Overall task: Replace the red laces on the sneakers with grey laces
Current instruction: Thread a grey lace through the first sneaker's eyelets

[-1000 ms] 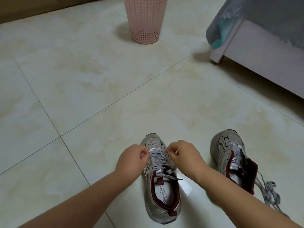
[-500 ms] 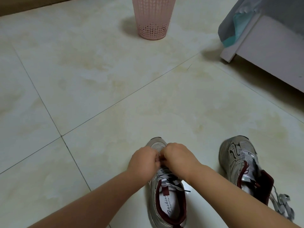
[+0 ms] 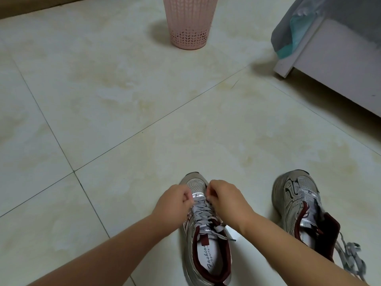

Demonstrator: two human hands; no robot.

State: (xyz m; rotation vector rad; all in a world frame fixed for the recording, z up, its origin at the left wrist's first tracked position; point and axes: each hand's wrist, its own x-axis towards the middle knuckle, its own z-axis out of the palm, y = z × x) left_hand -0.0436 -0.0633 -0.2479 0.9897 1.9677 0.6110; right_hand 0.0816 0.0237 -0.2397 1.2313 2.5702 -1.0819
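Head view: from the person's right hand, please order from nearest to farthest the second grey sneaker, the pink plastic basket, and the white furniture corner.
1. Second grey sneaker, on the floor to the right.
2. White furniture corner, far right.
3. Pink plastic basket, top centre.

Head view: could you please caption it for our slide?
Both hands pinch the grey lace on the left sneaker; the other sneaker stands beside it.

grey-laced sneaker [image 3: 208, 240], second sneaker [image 3: 299, 205] beside

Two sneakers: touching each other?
Apart. Head view shows bare floor tile between the left sneaker and the right sneaker.
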